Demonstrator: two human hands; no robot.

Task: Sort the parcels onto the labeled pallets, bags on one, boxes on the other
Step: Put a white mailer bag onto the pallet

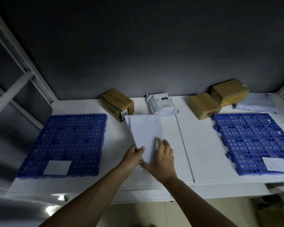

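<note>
The left hand [132, 155] grips the near left edge of the white bag [144, 131], thumb on top and the other fingers curled out of sight beneath it. The right hand [163, 158] lies flat on the bag's near right corner, fingers straight and slightly spread, thumb stretched leftward along the near edge, so it presses rather than clasps.

The bag is a flat, plain white mailer with no label showing on its upper face. It sits at the middle of the white table [198, 145], slanting away from the person toward the back left.

Its far left corner reaches a green-printed carton [116, 104], and its far edge overlaps the front of a grey labelled bag [161, 104]; whether it touches the carton cannot be told.

A blue left pallet [64, 141] lies on the table just beside the bag and carries only a paper label [57, 167] at its near edge. A blue right pallet [252, 141] lies further off, past a seam in the tabletop, with its own label [276, 164] at the near right corner.

Behind the right pallet stand two brown boxes [203, 106], one touching the pallet's back corner, with pale bags [256, 104] beside them. The writing on both labels is too blurred to read.
</note>
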